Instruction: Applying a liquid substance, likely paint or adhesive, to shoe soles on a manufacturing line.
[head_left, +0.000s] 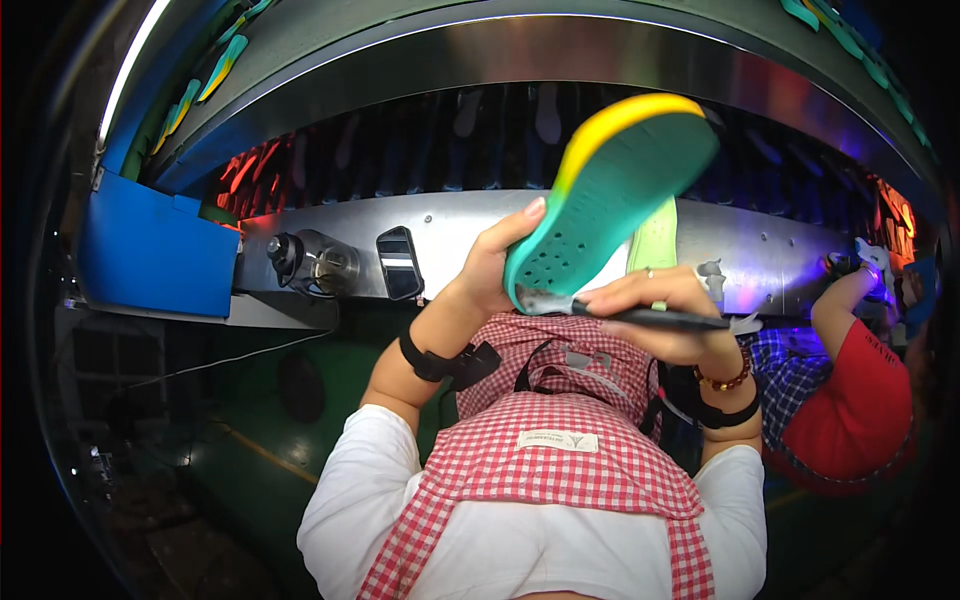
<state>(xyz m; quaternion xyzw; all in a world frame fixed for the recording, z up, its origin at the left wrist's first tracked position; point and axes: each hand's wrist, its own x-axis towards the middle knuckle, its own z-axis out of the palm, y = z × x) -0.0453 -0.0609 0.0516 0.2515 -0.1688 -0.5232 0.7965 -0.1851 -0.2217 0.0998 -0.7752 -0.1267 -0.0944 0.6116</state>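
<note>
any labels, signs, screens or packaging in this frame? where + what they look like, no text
Sewn label: on the red-and-white checked apron at the chest, a small white rectangle with dark print.
Dark panel: on the steel machine front, left of the left hand; black, upright, with a pale band; cannot tell if it is a screen.
No packages or signs show.

Left hand (495, 262) grips the heel end of a teal insole (610, 195) with a yellow edge, raised and tilted upward to the right. Right hand (660, 315) holds a dark flat tool (665, 319) against the insole's lower end. Behind stands a steel machine panel (470, 225). A co-worker in a red sleeve (860, 395) is at right.
</note>
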